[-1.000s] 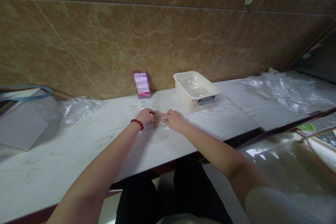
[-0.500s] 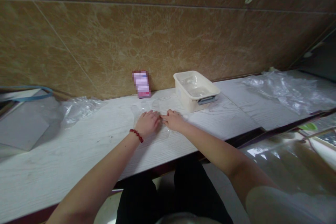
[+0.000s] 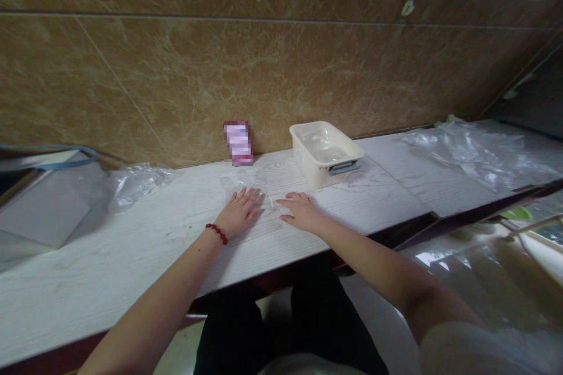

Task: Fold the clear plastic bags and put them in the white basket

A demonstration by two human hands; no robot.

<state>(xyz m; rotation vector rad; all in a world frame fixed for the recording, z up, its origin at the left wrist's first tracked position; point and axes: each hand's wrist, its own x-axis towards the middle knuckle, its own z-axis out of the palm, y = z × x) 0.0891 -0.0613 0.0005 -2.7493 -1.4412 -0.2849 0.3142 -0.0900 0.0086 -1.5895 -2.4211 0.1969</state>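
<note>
Our left hand (image 3: 240,212), fingers spread and gripping nothing, lies palm down over a thin, clear plastic film (image 3: 269,207) on the white wood-grained tabletop (image 3: 145,246). Our right hand (image 3: 301,211), fingers parted and empty, is beside the film's right edge; whether it touches, we cannot tell. Beyond stand a cream rectangular plastic bin (image 3: 310,165) and a blurred pink-and-white rectangle (image 3: 238,143) near the brown marbled wall (image 3: 246,70).

white table (image 3: 132,263) | clear plastic film (image 3: 246,179) | cream bin (image 3: 308,166) | white box (image 3: 53,217) | crumpled plastic (image 3: 477,155)
</note>
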